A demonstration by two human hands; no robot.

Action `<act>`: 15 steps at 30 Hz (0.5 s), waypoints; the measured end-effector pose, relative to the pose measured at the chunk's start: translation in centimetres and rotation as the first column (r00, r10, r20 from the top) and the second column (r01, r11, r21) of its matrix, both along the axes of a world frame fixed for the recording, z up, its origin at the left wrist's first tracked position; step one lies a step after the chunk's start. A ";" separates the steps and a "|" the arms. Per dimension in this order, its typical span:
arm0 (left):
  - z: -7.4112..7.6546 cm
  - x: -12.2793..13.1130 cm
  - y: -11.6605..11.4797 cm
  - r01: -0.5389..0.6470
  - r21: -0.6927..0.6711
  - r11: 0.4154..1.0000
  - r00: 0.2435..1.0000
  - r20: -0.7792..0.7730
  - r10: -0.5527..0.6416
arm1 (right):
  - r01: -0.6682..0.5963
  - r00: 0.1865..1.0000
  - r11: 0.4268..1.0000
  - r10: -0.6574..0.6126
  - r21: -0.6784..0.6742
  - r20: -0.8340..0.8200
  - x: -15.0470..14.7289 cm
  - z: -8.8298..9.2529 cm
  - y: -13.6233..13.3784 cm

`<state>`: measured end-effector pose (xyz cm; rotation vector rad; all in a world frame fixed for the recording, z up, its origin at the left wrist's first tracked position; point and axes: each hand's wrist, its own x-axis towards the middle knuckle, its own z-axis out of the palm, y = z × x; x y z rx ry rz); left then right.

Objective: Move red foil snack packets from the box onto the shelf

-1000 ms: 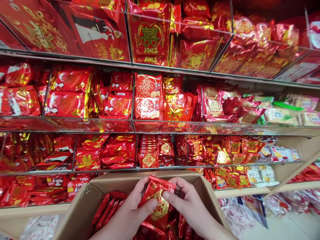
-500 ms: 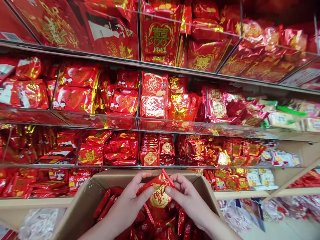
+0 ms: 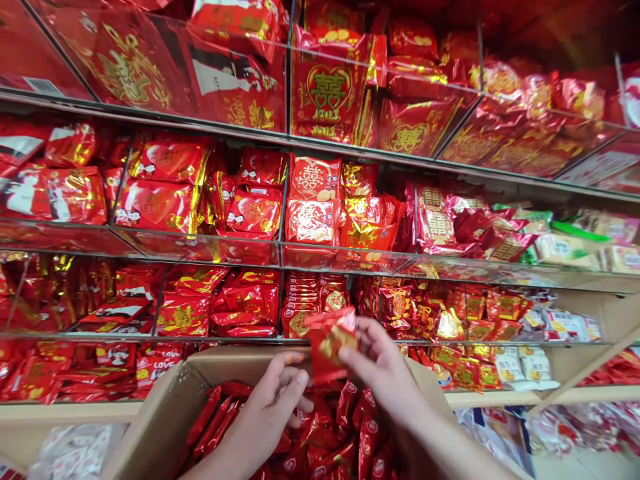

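Observation:
A red packet with a gold emblem (image 3: 331, 347) is pinched upright in my right hand (image 3: 383, 363), above the cardboard box (image 3: 235, 358) and in front of the lowest visible glass-fronted shelf. My left hand (image 3: 273, 407) is just left of the packet, fingers apart and slightly curled, holding nothing. Many similar red packets (image 3: 333, 433) lie in the box under both hands. Beyond the held packet, stacked red packets with gold diamond labels (image 3: 333, 298) fill a narrow shelf compartment; the held packet partly covers them.
Shelves with clear dividers and a front glass rail (image 3: 320, 257) hold red and gold packets across the view. Green and white packs (image 3: 565, 247) lie at the right. Clear bags (image 3: 75, 450) sit below the wooden ledge (image 3: 70, 411).
My left hand has let go of the packet. My right hand has raised it toward the shelf and turned it. The shelves appear slightly lower in view.

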<state>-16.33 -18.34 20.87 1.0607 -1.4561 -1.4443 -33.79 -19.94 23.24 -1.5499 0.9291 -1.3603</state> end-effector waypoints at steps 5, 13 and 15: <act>-0.8 -0.1 0.0 0.106 -0.038 0.994 0.992 0.079 -0.103 | 0.062 0.840 0.961 -0.196 -0.269 -0.506 -0.4 2.0 -7.6; -1.5 -0.8 0.3 0.171 -0.021 0.985 0.966 0.199 -0.164 | -0.257 0.319 0.938 -0.146 -0.234 -0.937 4.0 0.1 -11.4; -1.8 -0.7 0.2 0.202 -0.048 0.978 0.953 0.241 -0.184 | -0.194 0.263 0.933 -0.248 -0.303 -0.932 4.1 0.1 -11.3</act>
